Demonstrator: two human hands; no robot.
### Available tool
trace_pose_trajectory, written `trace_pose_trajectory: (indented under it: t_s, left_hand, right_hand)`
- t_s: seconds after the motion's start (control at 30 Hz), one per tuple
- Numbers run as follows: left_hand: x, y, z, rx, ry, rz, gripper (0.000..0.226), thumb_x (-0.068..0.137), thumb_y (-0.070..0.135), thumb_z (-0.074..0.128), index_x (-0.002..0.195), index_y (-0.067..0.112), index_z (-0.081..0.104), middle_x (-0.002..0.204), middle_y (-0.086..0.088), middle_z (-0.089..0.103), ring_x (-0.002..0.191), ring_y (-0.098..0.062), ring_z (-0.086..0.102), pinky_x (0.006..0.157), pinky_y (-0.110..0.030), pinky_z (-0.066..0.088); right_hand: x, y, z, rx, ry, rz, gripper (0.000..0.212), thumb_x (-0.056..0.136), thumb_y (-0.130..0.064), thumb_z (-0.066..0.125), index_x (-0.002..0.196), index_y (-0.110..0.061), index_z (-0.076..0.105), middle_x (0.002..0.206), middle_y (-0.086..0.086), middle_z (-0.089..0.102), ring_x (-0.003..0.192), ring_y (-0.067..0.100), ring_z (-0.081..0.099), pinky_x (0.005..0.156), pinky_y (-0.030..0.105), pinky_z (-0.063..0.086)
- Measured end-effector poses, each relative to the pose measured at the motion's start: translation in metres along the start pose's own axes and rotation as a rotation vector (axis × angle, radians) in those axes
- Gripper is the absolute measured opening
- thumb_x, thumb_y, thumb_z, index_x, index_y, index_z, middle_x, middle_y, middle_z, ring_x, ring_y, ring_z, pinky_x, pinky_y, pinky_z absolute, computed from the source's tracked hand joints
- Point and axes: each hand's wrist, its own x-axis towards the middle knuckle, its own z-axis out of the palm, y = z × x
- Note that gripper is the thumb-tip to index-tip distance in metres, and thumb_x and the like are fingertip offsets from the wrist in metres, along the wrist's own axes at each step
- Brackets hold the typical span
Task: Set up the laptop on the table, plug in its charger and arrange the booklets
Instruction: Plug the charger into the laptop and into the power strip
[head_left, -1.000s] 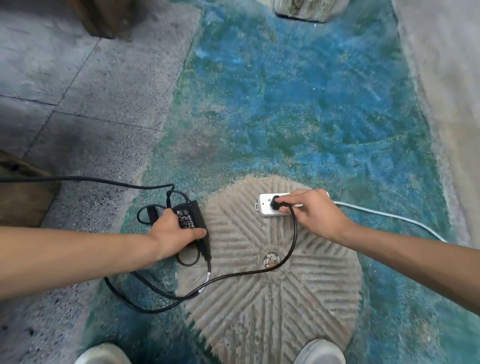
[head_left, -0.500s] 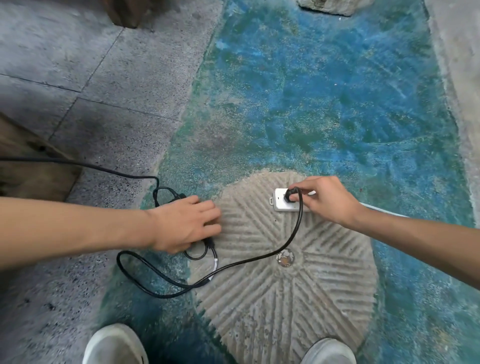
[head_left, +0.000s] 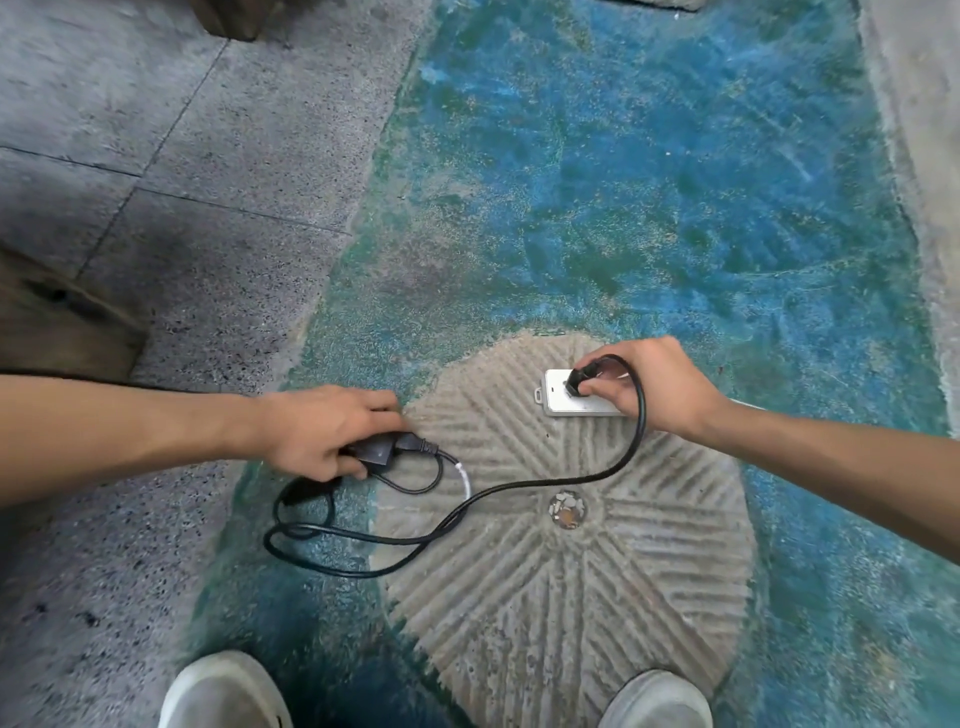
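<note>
black charger brick lies at the left edge of the round grooved millstone, half on the stone, half over the painted ground. left hand is on top of it, fingers curled down over the brick and gripping it; thumb side toward the viewer.

from the brick's right end a black connector runs into a black power cord. the cord makes a small loop just right of the brick, passes a white tie, drops off the millstone's left edge into a wide loop on the ground, then crosses back over the stone past its centre plug of small pebbles and rises toward the stone's upper right.

there, the cord ends in a black plug, seated in or at the face of a white power strip that sits flat on the millstone's upper right part. right hand pinches the plug between thumb and fingers, the rest of the hand covering the strip's right end. how deep the plug sits cannot be told.

around the millstone: blue-green painted ground above and to the right, grey speckled concrete slabs to the left. a brown wooden block sits far left of the stone. two pale shoes show at the stone's lower edge.
</note>
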Motion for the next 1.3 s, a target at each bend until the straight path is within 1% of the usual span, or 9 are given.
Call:
trace_pose_trajectory:
  t_s: [0.1, 0.23, 0.5, 0.8, 1.03, 1.1, 1.17, 1.23, 1.3]
  left_hand:
    - [-0.001, 0.004, 0.015, -0.110, 0.055, -0.050, 0.073, 0.091, 0.042, 0.064, 0.153, 0.025, 0.030, 0.128, 0.007, 0.042, 0.115, -0.010, 0.049, 0.104, -0.034, 0.043]
    - [-0.008, 0.009, 0.030, -0.104, 0.167, -0.047, 0.066, 0.091, 0.031, 0.062, 0.150, 0.024, 0.032, 0.132, 0.005, 0.040, 0.122, -0.012, 0.042, 0.108, -0.035, 0.039]
    - [-0.010, 0.013, 0.036, 0.060, 0.230, 0.020, 0.063, 0.091, 0.030, 0.052, 0.149, 0.025, 0.029, 0.131, 0.004, 0.039, 0.114, -0.006, 0.035, 0.098, -0.024, 0.027]
    - [-0.009, 0.013, 0.034, 0.186, 0.206, 0.035, 0.063, 0.090, 0.042, 0.044, 0.148, 0.021, 0.033, 0.139, 0.001, 0.043, 0.116, -0.010, 0.045, 0.097, -0.032, 0.043]
    - [-0.004, 0.013, 0.030, 0.276, 0.139, 0.067, 0.070, 0.092, 0.046, 0.042, 0.153, 0.016, 0.027, 0.153, -0.006, 0.036, 0.129, -0.014, 0.042, 0.105, -0.035, 0.042]
    - [-0.003, 0.012, 0.030, 0.282, 0.110, 0.065, 0.073, 0.096, 0.047, 0.036, 0.158, 0.017, 0.016, 0.163, -0.008, 0.024, 0.145, -0.019, 0.030, 0.116, -0.040, 0.034]
    - [-0.001, 0.009, 0.034, 0.299, 0.091, 0.091, 0.074, 0.101, 0.051, 0.023, 0.160, 0.021, -0.010, 0.170, -0.005, -0.007, 0.156, -0.016, -0.005, 0.127, -0.042, 0.011]
    - [0.001, 0.006, 0.038, 0.310, 0.062, 0.121, 0.072, 0.102, 0.053, 0.011, 0.153, 0.025, -0.031, 0.165, 0.002, -0.030, 0.150, -0.010, -0.029, 0.126, -0.041, -0.008]
    - [0.003, 0.004, 0.039, 0.305, 0.059, 0.136, 0.071, 0.103, 0.053, 0.010, 0.151, 0.025, -0.034, 0.162, 0.005, -0.035, 0.148, -0.008, -0.033, 0.124, -0.041, -0.012]
  right_hand:
    - [0.001, 0.001, 0.000, -0.040, 0.013, -0.051, 0.015, 0.088, -0.026, 0.079, 0.102, -0.022, 0.081, 0.095, -0.001, 0.081, 0.087, 0.017, 0.075, 0.084, 0.038, 0.059]
    - [-0.001, 0.000, 0.002, -0.097, 0.015, -0.119, 0.022, 0.089, -0.030, 0.078, 0.107, -0.019, 0.079, 0.099, 0.001, 0.079, 0.088, 0.021, 0.073, 0.082, 0.040, 0.058]
    - [-0.003, -0.001, 0.003, -0.113, -0.018, -0.156, 0.026, 0.085, -0.027, 0.082, 0.106, -0.012, 0.079, 0.099, 0.007, 0.078, 0.087, 0.024, 0.073, 0.082, 0.034, 0.057]
    - [0.002, -0.003, 0.006, -0.102, -0.035, -0.121, 0.027, 0.090, -0.025, 0.077, 0.114, -0.013, 0.078, 0.106, 0.007, 0.078, 0.093, 0.025, 0.073, 0.090, 0.036, 0.057]
    - [0.000, -0.005, 0.008, -0.096, -0.040, -0.119, 0.026, 0.089, -0.023, 0.078, 0.113, -0.013, 0.078, 0.102, 0.008, 0.077, 0.090, 0.025, 0.071, 0.087, 0.033, 0.054]
    - [0.000, -0.005, 0.009, -0.101, -0.037, -0.115, 0.027, 0.088, -0.024, 0.079, 0.113, -0.012, 0.078, 0.102, 0.008, 0.077, 0.090, 0.025, 0.071, 0.087, 0.029, 0.051]
    - [0.002, -0.005, 0.009, -0.106, -0.040, -0.104, 0.028, 0.087, -0.023, 0.081, 0.113, -0.013, 0.078, 0.103, 0.007, 0.077, 0.091, 0.024, 0.071, 0.086, 0.026, 0.049]
    - [0.001, -0.004, 0.008, -0.098, -0.042, -0.091, 0.028, 0.086, -0.022, 0.082, 0.112, -0.013, 0.078, 0.103, 0.006, 0.077, 0.091, 0.022, 0.071, 0.083, 0.020, 0.044]
    - [0.000, -0.005, 0.009, -0.088, -0.041, -0.086, 0.029, 0.086, -0.022, 0.082, 0.113, -0.013, 0.078, 0.102, 0.006, 0.077, 0.088, 0.018, 0.069, 0.082, 0.016, 0.040]
